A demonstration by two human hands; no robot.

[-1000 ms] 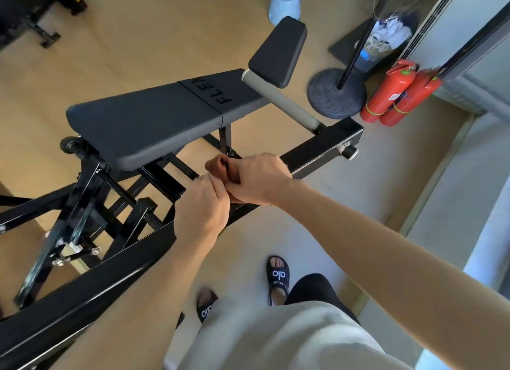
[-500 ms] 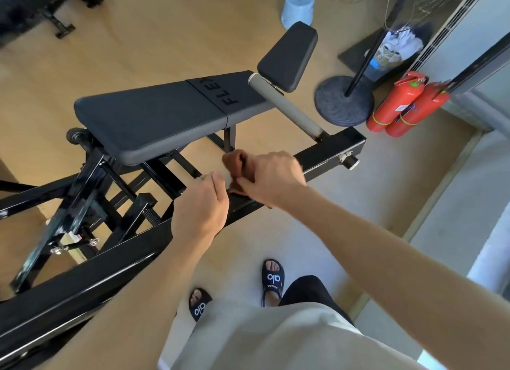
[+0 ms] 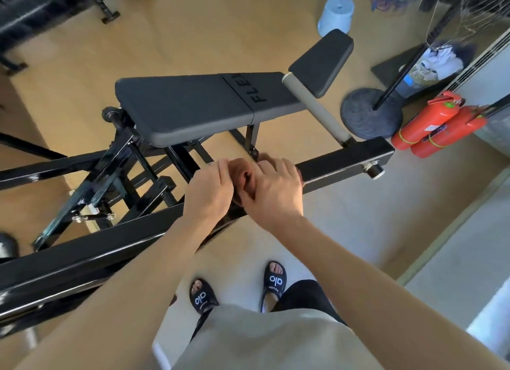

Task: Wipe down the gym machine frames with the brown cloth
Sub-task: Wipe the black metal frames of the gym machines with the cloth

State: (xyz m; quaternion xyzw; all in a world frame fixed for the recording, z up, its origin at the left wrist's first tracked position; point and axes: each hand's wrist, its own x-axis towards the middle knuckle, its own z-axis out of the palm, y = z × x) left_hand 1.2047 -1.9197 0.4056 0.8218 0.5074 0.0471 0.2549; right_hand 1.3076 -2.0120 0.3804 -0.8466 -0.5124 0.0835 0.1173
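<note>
The long black frame bar of the gym bench machine runs from lower left to right across the view. Both my hands sit close together on top of it. The brown cloth is bunched between them and mostly hidden. My right hand curls round the cloth from the right and presses it onto the bar. My left hand lies beside it with curled fingers pinching the cloth's left edge. The padded black bench stands just behind the bar.
A grey roller and a black head pad rise at the bench's right end. Two red fire extinguishers, a round stand base and a blue bucket stand on the floor beyond. My slippered feet are below the bar.
Half a second ago my right hand had drawn the cloth a little right of the left hand; now the two hands are together again over the cloth. The view has shifted slightly.
</note>
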